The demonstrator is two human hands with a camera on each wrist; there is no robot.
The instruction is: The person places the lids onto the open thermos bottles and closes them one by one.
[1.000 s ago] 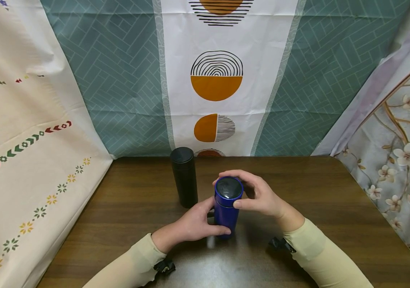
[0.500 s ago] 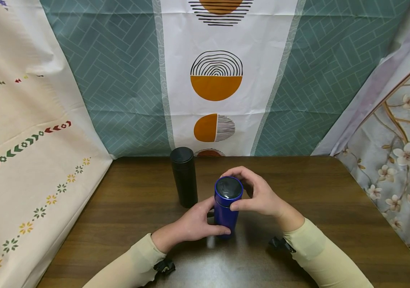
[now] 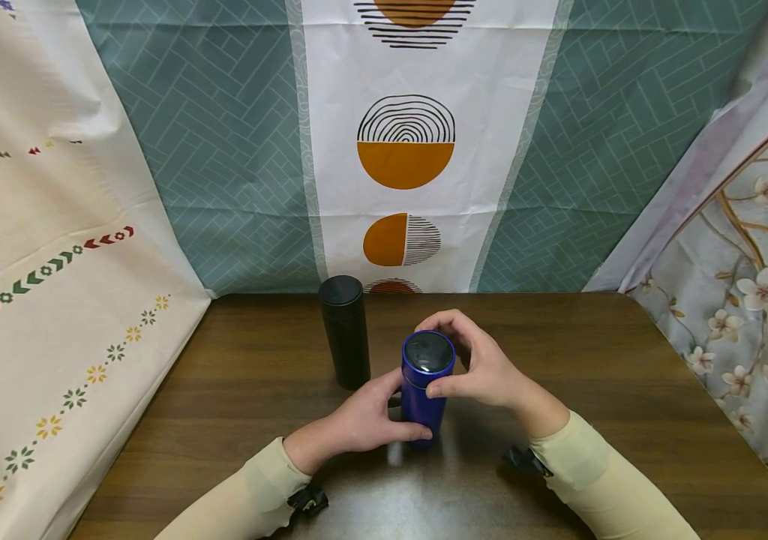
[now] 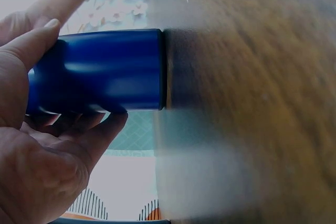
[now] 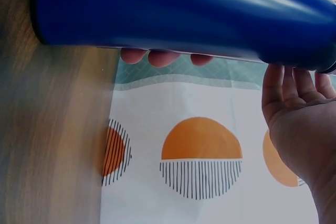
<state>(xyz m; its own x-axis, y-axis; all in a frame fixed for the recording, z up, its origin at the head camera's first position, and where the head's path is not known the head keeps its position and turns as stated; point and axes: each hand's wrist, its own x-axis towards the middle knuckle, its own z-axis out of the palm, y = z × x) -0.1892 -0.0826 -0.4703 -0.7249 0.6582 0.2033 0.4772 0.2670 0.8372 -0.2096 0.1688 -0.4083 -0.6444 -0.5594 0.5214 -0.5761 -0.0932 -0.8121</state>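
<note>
A blue thermos bottle (image 3: 418, 410) with a dark, shiny-topped lid (image 3: 429, 351) stands upright on the table. My left hand (image 3: 367, 416) grips its body low down, thumb across the front and fingers behind. Around the lid curls my right hand (image 3: 485, 367), its thumb at the seam in front and its fingers at the far side. In the left wrist view the bottle's base (image 4: 164, 69) meets the wood. The right wrist view has my left fingertips (image 5: 163, 57) showing past the bottle, with my right hand at the lid end.
A black bottle (image 3: 346, 337) stands upright behind my left hand, left of the blue one. The brown wooden table (image 3: 242, 360) reaches back to a patterned teal and white cloth (image 3: 235, 150). A cream cloth (image 3: 53, 360) hangs at the left, a floral one (image 3: 735, 315) at the right.
My right thumb has slid left across the front of the blue bottle's lid seam, while the fingers behind have shifted back and right. The left hand and both bottles have stayed in place.
</note>
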